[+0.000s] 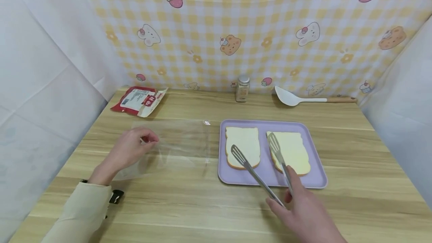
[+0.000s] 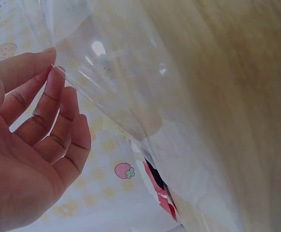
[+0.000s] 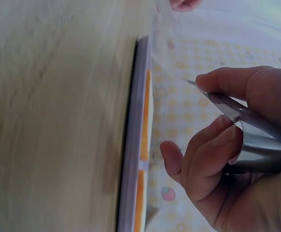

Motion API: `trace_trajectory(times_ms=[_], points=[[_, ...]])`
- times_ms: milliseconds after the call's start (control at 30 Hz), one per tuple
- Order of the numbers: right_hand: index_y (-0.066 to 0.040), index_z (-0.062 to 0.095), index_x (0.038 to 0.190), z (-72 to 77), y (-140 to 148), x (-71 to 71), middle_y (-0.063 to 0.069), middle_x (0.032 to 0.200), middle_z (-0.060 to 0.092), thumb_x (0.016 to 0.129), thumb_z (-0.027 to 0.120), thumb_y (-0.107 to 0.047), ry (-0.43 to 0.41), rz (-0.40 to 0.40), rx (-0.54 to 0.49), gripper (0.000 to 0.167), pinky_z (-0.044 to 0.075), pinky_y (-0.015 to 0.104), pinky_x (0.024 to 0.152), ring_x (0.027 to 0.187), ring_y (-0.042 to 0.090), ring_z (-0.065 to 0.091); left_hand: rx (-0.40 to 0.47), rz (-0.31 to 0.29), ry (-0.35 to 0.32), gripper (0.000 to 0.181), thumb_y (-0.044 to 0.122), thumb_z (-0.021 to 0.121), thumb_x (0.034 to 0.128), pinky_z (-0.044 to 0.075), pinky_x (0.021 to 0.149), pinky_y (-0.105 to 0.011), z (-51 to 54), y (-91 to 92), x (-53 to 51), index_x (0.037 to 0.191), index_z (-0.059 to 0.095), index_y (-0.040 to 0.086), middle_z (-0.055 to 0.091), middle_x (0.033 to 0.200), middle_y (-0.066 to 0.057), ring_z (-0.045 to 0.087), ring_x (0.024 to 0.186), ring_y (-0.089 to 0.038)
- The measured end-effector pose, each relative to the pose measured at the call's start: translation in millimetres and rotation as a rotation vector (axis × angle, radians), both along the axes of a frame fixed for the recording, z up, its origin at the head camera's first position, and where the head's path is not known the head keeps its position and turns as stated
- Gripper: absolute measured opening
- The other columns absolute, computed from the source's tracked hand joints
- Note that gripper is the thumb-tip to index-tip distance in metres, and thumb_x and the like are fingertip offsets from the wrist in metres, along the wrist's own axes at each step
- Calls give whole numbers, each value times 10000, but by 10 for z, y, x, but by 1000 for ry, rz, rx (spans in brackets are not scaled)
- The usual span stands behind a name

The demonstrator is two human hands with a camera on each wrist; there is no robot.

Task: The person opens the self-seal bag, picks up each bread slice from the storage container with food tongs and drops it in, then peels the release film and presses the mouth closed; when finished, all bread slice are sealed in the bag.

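Between thumb and fingertips my left hand (image 1: 133,146) pinches the edge of a clear plastic bag (image 1: 182,141), which lies along the table to the left of the tray. In the left wrist view the film of the bag (image 2: 116,82) stretches away from the pinch. My right hand (image 1: 303,207) holds a pair of metal tongs (image 1: 256,177), their slotted ends spread apart. One tip lies over the left bread slice (image 1: 243,141), the other over the right slice (image 1: 297,153); whether they touch is unclear. Both slices lie flat on a purple tray (image 1: 243,179).
A red and white packet (image 1: 136,100) lies at the back left. Behind the tray stands a small jar with a silver lid (image 1: 242,89). A white spatula with a wooden handle (image 1: 293,98) lies at the back right, near the checked cloth (image 1: 209,66).
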State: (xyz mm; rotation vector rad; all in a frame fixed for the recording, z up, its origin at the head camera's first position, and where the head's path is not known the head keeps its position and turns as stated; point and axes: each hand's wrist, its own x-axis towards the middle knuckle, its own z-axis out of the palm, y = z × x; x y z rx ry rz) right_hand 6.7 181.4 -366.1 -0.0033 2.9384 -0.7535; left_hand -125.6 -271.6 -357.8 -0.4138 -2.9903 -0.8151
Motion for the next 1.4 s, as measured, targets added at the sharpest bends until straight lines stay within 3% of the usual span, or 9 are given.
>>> trace_trajectory(times_ms=[233,333,467,533,633,733,867,1200,1400], points=[[-7,244,1623,-49,-165,-13,-65,787,563,870,818,-565,-95,-38,-5,1099,409,268,639,676,91,486,11,-8,26,73,62,727,969,524,776,-336,-11,-5,17,1001,790,80,753,982,-45,639,916,-212],[-57,247,1618,-60,-228,-28,-66,748,545,853,830,-576,-126,-58,-22,1093,393,262,629,654,100,478,15,-6,23,66,69,733,970,525,778,-328,-20,-14,25,1000,791,84,751,977,-37,635,913,-204],[-83,196,1645,-92,-295,-37,-61,711,535,843,836,-585,-118,-51,-31,1143,411,281,634,656,113,496,18,0,20,56,80,742,970,523,778,-330,-33,-22,31,994,791,91,748,969,-29,630,910,-200],[-39,148,1660,-116,-315,-29,-49,710,541,852,821,-600,-97,-34,-14,1192,451,318,665,693,132,526,17,-1,26,52,81,745,968,521,775,-330,-40,-23,34,988,792,94,748,962,-25,631,905,-198],[16,110,1658,-153,-344,-12,27,794,642,873,786,-629,-66,-18,16,1220,550,431,765,806,200,628,15,-6,33,50,80,748,965,516,768,-321,-45,-20,35,981,792,97,749,955,-21,632,901,-195],[49,95,1650,-180,-383,-7,234,1059,742,912,724,-662,-46,-14,27,1202,579,552,889,996,334,721,15,-7,34,51,76,748,962,510,762,-313,-46,-18,38,979,792,97,751,950,-20,632,900,-197],[57,89,1646,-201,-437,-30,372,1393,610,959,648,-677,-37,-16,39,1150,548,614,975,1195,485,678,15,-5,25,53,71,752,959,508,762,-314,-50,-14,44,984,793,91,752,949,-26,634,902,-206],[-2,111,1663,-176,-253,-27,351,1458,572,1014,600,-625,-59,11,89,1024,544,615,978,1246,474,660,23,-22,16,54,71,745,965,517,768,-313,-71,-19,34,990,791,88,746,955,-26,632,911,-214],[55,115,1642,-146,-249,-50,380,1443,566,979,568,-724,-78,7,123,1119,546,618,967,1250,499,648,24,-16,7,61,75,740,970,516,772,-318,-71,-38,26,992,792,99,750,968,-27,633,920,-214]])
